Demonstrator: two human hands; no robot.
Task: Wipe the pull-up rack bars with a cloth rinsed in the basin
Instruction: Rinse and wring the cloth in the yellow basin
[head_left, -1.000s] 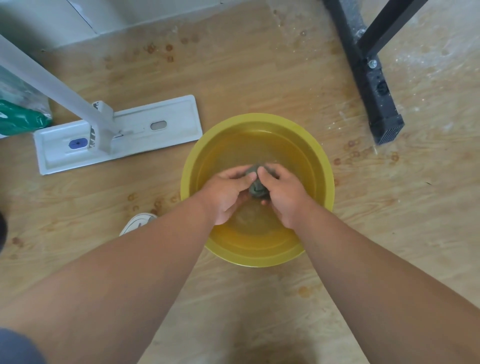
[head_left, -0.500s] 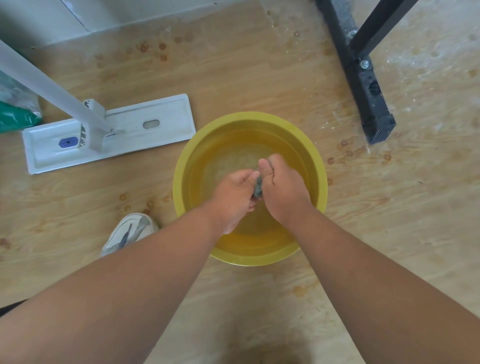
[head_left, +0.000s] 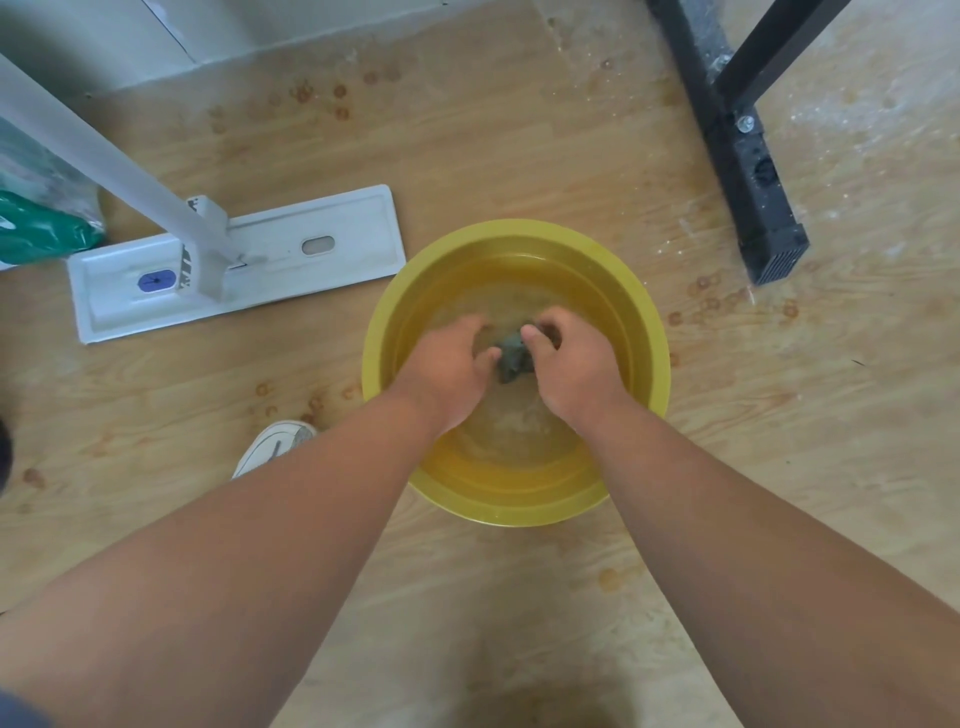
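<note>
- Since half a second ago the hands have drawn slightly apart, so more of the cloth (head_left: 514, 358) shows between them than before.
- Both hands work low inside the basin (head_left: 649, 332), likely so that squeezed water falls back in rather than onto the floor (head_left: 519, 156).
- Left hand (head_left: 447, 364) curls its fingers round one end of the cloth, thumb tip touching the wad.
- Right hand (head_left: 576, 364) curls round the other end, its fingers (head_left: 545, 327) folded over the top of the wad.
- Only a small grey-green bunch of cloth shows in the gap, at or just above the water; the rest is hidden in the palms.
- This looks like rinsing or wringing, an early step before any wiping.
- One rack bar (head_left: 748, 171) lies on the floor to the upper right, well apart from the basin.
- A mop (head_left: 291, 254) lies just left of the basin, and a shoe (head_left: 275, 447) shows beside the left forearm.
</note>
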